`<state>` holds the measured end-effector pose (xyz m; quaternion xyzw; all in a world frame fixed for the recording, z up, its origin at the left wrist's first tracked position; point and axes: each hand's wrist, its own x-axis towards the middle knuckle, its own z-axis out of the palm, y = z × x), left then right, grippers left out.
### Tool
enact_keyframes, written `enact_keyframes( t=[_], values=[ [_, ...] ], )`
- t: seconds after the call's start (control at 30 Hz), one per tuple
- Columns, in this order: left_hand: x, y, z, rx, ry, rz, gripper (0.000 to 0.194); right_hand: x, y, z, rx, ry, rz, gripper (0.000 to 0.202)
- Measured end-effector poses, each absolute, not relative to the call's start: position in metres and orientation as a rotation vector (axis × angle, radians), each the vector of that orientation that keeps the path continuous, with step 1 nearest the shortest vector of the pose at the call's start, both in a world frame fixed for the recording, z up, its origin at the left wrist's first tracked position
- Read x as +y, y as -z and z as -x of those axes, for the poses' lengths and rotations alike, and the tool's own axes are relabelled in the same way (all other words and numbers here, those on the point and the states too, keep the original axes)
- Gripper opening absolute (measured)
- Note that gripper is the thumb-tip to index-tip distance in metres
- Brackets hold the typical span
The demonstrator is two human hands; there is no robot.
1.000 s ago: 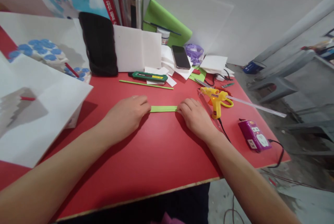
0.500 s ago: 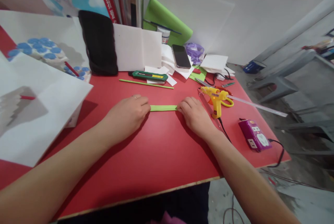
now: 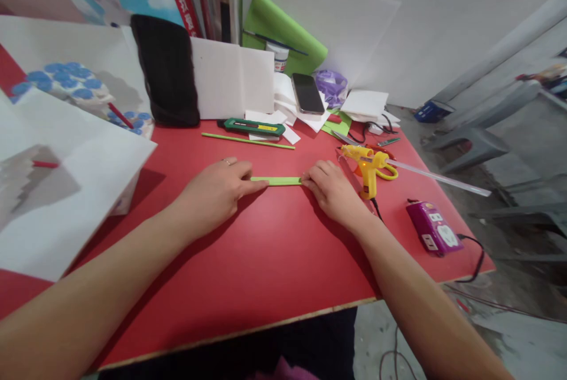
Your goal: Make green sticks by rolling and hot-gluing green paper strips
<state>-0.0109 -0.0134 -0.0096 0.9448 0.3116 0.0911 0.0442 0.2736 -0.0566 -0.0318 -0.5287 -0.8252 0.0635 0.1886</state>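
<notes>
A narrow light-green paper strip (image 3: 284,181) lies across the red tabletop between my hands. My left hand (image 3: 221,191) is closed on its left end, with the thumb stretched along the strip's near edge. At the right end my right hand (image 3: 328,191) pinches the strip, fingers bent together. Both ends of the strip are hidden under the fingers. Beyond it lies a thinner green stick-like piece (image 3: 248,140), touched by neither hand. Just past that rests a green utility knife (image 3: 252,126) on white paper scraps.
A yellow glue gun (image 3: 367,167) with a clear glue stick and scissors (image 3: 387,173) lie to the right, near a purple power box (image 3: 434,229). A white sheet (image 3: 75,191) covers the left side. A phone (image 3: 308,94) and a black object (image 3: 166,72) are farther back.
My left thumb has slid out to the right along the strip, covering more of its near edge. The strip looks narrower between the hands. My right hand has barely shifted.
</notes>
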Motion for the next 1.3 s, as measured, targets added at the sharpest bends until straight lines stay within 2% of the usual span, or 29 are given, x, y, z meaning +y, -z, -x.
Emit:
enact_keyframes(
  t=[0.37,0.57,0.77,1.07,1.3],
  values=[
    [-0.0115,0.0131,0.0101,0.926,-0.261,-2.927,0.053,-0.0524,0.0322,-0.2779,-2.202,-0.382,1.478,0.014],
    [-0.0142,0.0080,0.0061,0.916,-0.243,-2.980,0.049,-0.0557,0.0337,-0.2758,-2.197,-0.321,1.467,0.014],
    [-0.0148,0.0103,0.0056,0.890,-0.298,-3.014,0.045,-0.0609,0.0287,-0.2711,-2.344,-0.105,1.472,0.021],
    [-0.0156,0.0114,0.0049,0.915,-0.261,-2.977,0.044,-0.0519,0.0308,-0.2770,-2.232,-0.323,1.461,0.015],
    [-0.0171,0.0112,0.0030,0.913,-0.313,-3.023,0.042,-0.0560,0.0322,-0.2730,-2.248,-0.212,1.479,0.016]
  ],
)
